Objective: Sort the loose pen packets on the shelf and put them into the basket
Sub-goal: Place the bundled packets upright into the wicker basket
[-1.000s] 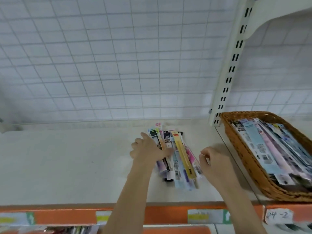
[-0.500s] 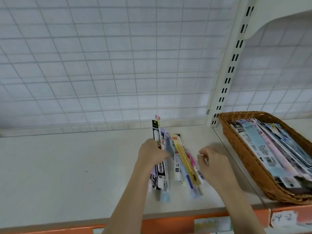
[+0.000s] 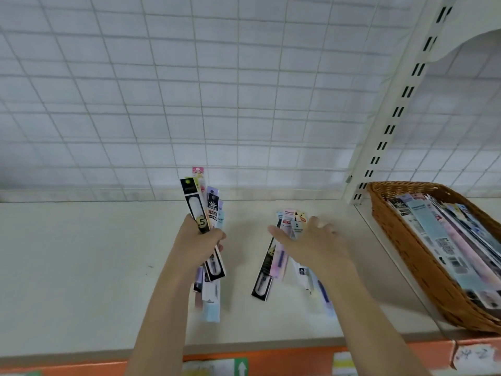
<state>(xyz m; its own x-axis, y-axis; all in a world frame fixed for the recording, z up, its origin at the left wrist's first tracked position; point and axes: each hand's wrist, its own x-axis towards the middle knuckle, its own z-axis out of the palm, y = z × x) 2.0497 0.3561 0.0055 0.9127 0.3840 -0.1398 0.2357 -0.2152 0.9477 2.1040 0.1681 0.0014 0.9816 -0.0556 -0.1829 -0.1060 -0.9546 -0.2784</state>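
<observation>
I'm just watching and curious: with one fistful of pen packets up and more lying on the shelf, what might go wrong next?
The left hand grips an uneven bundle of packets; some hang low and could slip out. The right hand is spread over the loose packets and may knock some askew. The basket already looks full, so additions could slide off.

A fanned bunch of long, narrow pen packets, black one foremost, stood nearly upright off the white shelf, a second loose pile lay flat just beside it, and more packets filled the brown wicker basket at the right.
</observation>
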